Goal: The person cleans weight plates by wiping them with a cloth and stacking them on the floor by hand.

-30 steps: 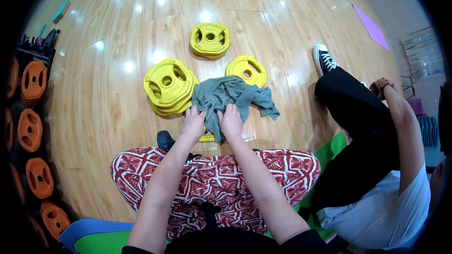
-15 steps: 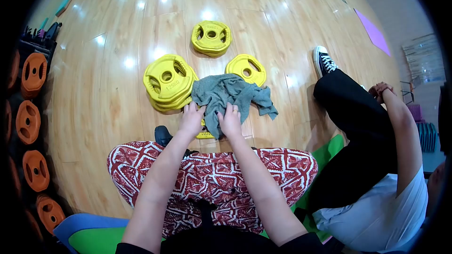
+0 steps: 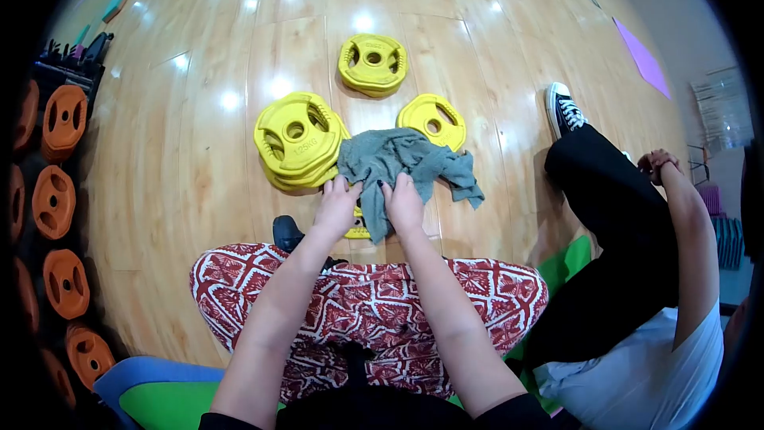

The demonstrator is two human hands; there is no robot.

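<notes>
A grey-green cloth (image 3: 390, 158) lies crumpled over a yellow weight plate (image 3: 357, 232), which shows only in part between my hands. My right hand (image 3: 403, 205) is closed on the cloth's near part, thumb toward the middle. Bent fingers of my left hand (image 3: 337, 207) grip the partly covered plate at the cloth's left edge; their tips are partly hidden. Just beyond that hand stands a stack of yellow weight plates (image 3: 301, 148), the top one marked 1.25KG. Another yellow plate (image 3: 447, 129) touches the cloth's far right side, and a further yellow stack (image 3: 372, 72) sits farther out.
Orange weight plates (image 3: 66, 283) line a rack at the left. To the right sits another person in black trousers (image 3: 617, 239), hands clasped at the knee, a black-and-white sneaker (image 3: 566, 111) on the wood floor. A green mat (image 3: 171, 406) lies beneath me.
The whole view has shifted slightly, so everything sits a little farther right. My hands stay at the cloth and plate, with only slight finger movement.
</notes>
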